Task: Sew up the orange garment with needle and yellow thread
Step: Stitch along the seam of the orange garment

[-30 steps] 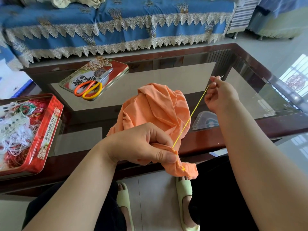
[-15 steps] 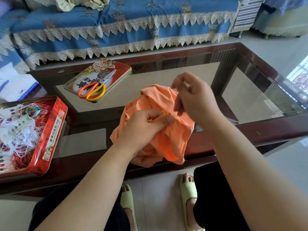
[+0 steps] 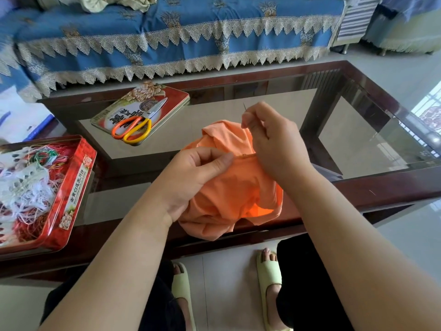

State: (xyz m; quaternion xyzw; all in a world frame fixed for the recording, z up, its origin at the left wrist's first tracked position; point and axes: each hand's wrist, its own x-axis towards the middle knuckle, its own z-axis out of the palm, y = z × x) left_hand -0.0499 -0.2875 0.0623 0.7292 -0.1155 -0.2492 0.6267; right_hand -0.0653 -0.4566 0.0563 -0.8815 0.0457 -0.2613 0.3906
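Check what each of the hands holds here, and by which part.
The left hand pinches the orange garment at the fold by the seam. The right hand pinches the needle low on its shaft, tip pointing up.

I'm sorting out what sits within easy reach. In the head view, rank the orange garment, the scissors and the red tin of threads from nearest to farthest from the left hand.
1. The orange garment, pinched by the left hand itself.
2. The scissors, beyond it to the left, lying on a tin lid.
3. The red tin of threads, far left at the table's edge.
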